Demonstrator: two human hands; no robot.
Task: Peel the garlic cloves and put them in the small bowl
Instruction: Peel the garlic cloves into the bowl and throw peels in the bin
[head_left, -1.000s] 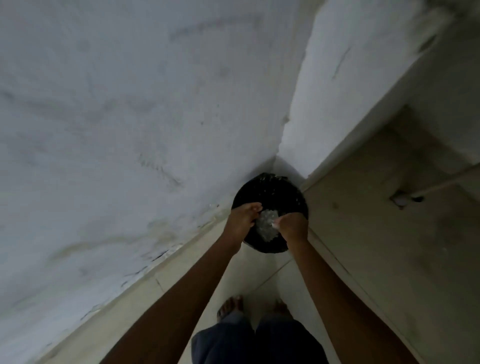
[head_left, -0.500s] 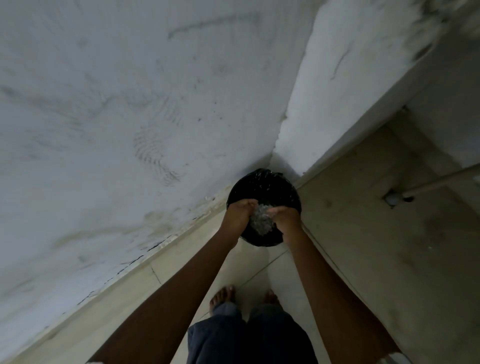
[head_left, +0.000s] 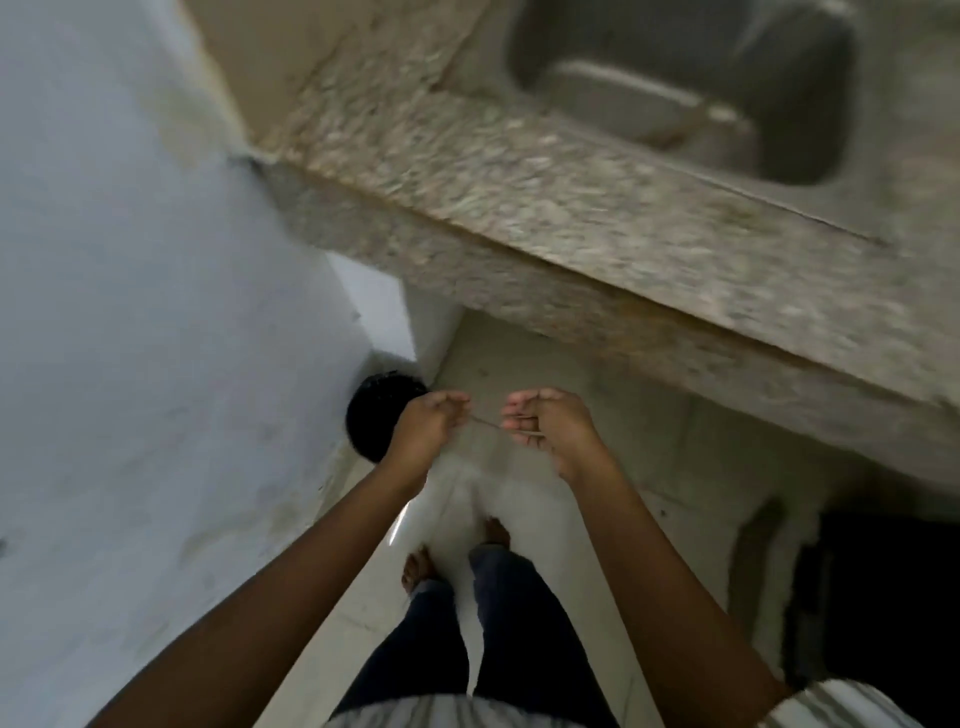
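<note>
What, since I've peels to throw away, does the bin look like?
Find the speckled stone counter with the sink. Below its left end, on the floor by the white wall, stands the bin. It alone is round and black.

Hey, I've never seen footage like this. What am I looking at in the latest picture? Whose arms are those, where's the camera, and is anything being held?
There is no machine here. A person wears a wide-angle camera on the head, so you look down as they do. The left hand and right hand are out in front with fingers loosely curled. Neither seems to hold anything, though the picture is blurred. Partly behind the left hand, a black bin stands on the floor by the wall. Above is a stone counter with a metal sink set in it. No garlic or bowl shows.
</note>
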